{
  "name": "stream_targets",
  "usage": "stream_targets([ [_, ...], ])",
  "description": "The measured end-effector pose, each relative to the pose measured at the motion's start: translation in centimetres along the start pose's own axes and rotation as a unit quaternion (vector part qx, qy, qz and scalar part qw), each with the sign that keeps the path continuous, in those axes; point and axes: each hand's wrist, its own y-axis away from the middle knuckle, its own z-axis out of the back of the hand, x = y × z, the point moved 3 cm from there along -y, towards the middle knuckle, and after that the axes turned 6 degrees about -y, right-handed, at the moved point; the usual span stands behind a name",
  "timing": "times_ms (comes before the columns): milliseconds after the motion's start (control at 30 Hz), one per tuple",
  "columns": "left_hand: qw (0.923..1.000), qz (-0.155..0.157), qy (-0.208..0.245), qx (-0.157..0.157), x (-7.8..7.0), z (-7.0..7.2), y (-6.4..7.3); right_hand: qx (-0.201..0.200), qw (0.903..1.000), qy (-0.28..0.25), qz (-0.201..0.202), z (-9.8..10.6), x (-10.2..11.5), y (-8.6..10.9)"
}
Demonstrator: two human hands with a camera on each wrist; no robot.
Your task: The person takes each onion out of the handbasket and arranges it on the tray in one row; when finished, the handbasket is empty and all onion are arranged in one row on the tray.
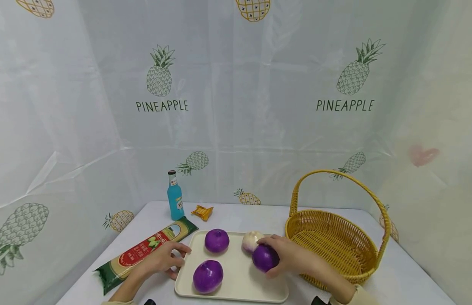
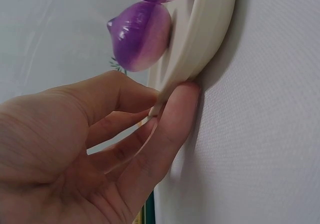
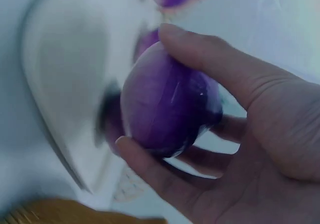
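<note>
A cream tray (image 1: 237, 271) lies on the table, its left rim pinched between the thumb and fingers of my left hand (image 1: 165, 259). The left wrist view shows that tray rim (image 2: 212, 29) between the thumb and fingertips. My right hand (image 1: 287, 256) grips a purple onion (image 1: 265, 258) over the tray's right side. In the right wrist view, thumb and fingers curl round this onion (image 3: 165, 104), apart from the tray. Two more purple onions, one behind (image 1: 217, 240) and one in front (image 1: 208, 276), sit on the tray's left half. A whitish onion (image 1: 252, 240) sits at the back right, partly hidden.
To the right of the tray stands a yellow wicker basket (image 1: 333, 216) with a tall arched handle. A green and red pasta packet (image 1: 144, 250) lies to the left. Behind it are a blue bottle (image 1: 175, 198) and an orange-wrapped snack (image 1: 202, 212).
</note>
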Motion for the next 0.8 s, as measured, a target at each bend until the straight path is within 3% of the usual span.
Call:
stream_targets([
  [167, 1.0000, -0.001, 0.002, 0.000, -0.1, -0.1, -0.1, 0.019, 0.9992, 0.013, 0.032, -2.0, 0.3, -0.1],
  [433, 1.0000, -0.007, 0.005, 0.003, -0.4, 0.0, 0.0, 0.035, 0.9991, 0.005, 0.024, -3.2, 0.6, -0.1],
  [633, 1.0000, -0.004, 0.000, 0.004, -0.4, 0.0, 0.0, 0.028, 0.9989, 0.002, 0.037, -2.9, 0.7, 0.1],
  [800, 0.9998, -0.004, -0.021, 0.001, -0.5, 0.1, 0.0, -0.009, 0.9992, 0.001, 0.040, -0.8, 0.8, 1.0],
])
